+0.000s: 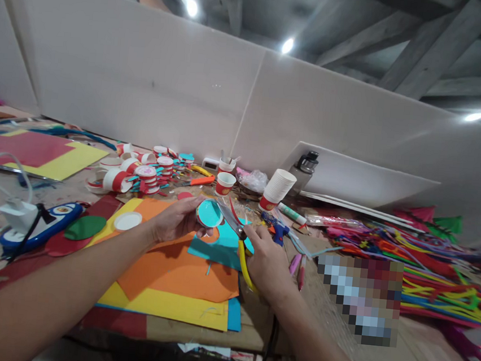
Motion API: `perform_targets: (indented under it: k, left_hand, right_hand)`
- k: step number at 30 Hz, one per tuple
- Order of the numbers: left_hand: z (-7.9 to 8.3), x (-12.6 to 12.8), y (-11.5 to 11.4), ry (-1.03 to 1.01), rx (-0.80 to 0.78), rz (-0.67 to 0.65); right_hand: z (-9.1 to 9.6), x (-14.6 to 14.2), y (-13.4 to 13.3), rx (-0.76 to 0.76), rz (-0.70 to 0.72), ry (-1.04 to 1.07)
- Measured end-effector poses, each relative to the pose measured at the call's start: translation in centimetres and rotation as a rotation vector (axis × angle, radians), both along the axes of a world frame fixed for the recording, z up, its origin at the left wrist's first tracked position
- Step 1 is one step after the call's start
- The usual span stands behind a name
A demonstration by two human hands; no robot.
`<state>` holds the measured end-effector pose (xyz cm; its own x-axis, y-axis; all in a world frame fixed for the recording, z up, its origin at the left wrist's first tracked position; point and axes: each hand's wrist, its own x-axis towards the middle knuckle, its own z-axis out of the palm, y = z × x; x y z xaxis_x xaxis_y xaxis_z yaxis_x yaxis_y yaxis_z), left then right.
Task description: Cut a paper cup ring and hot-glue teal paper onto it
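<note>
My left hand [176,218] is closed on a small round turquoise piece with a white rim [209,213], held above the table. My right hand [267,261] grips yellow-handled scissors [235,230], whose open blades point up-left and reach the right edge of the turquoise piece. Below both hands lie stacked foam sheets: an orange sheet [176,271], a yellow sheet [160,303] and a turquoise sheet [221,247].
Red-and-white paper cups [225,183] and a white cup stack [277,191] stand behind. Cut cup parts [139,173] lie back left. A blue glue gun [276,229], markers [298,265], a heap of pipe cleaners [428,261], a white charger [18,213] and a water bottle [305,167] surround the work.
</note>
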<state>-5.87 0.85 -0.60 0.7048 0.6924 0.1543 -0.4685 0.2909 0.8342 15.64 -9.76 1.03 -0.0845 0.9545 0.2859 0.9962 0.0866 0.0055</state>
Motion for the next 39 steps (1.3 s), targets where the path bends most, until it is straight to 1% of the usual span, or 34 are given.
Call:
perform_targets:
  k: [7, 12, 19, 22, 24, 26, 29, 32, 35, 39]
  left_hand:
    - [-0.1, -0.1, 0.0, 0.028, -0.04, -0.001]
    - [-0.1, -0.2, 0.2, 0.033, -0.043, -0.016]
    - [-0.2, -0.6, 0.7, 0.093, -0.076, -0.026]
    - [-0.1, -0.8, 0.8, 0.046, -0.027, -0.03]
    - [0.0, -0.8, 0.9, -0.005, 0.039, 0.0]
    - [0.0, -0.8, 1.0, -0.032, 0.115, 0.054]
    - [-0.2, -0.6, 1.1, -0.034, 0.227, 0.188]
    - [-0.1, -0.4, 1.1, -0.009, 0.293, 0.309]
    - [0.0, -0.3, 0.9, 0.035, 0.311, 0.321]
    - [0.0, -0.3, 1.0, 0.05, 0.325, 0.316]
  right_hand:
    - [-0.2, 0.4, 0.1, 0.003, 0.037, -0.021]
    - [-0.2, 0.4, 0.0, -0.01, 0.033, -0.007]
    - [-0.2, 0.1, 0.0, -0.037, 0.017, 0.08]
    - [-0.2, 0.0, 0.3, -0.049, 0.006, 0.167]
    - [-0.2, 0.0, 0.6, -0.072, -0.039, 0.186]
    - [-0.4, 0.2, 0.8, -0.101, -0.112, 0.159]
    - [-0.9, 0.5, 1.0, -0.142, -0.184, 0.127]
    - [-1.4, 0.6, 1.0, -0.16, -0.158, 0.151]
    - [-1.6, 0.6, 0.9, -0.182, -0.092, 0.171]
    - [-1.7, 0.6, 1.0, -0.219, -0.061, 0.154]
